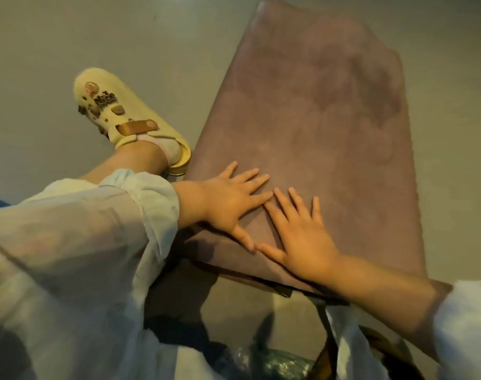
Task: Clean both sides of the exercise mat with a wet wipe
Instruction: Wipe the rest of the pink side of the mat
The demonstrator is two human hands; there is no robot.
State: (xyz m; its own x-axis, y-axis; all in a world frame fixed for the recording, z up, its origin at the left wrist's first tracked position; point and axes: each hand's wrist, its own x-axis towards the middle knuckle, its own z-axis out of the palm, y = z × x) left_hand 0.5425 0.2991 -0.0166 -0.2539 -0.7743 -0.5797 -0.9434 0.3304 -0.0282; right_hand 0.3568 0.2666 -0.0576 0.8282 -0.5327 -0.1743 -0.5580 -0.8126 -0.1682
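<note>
Both hands flat, fingers spread, gripping nothing: left hand [228,198] and right hand [302,237] press the mat [316,105] mid-frame on the floor [42,50] (near edge hidden by arms); no wipe seen.

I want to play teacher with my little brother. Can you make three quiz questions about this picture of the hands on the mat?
1. True or false: both hands lie flat on the exercise mat.
2. Which hand is closer to the yellow clog? A) left hand B) right hand
3. Fill in: neither hand holds a wet ____.

Key:
1. True, with fingers spread.
2. A.
3. Wipe; none can be seen in either hand.
</note>
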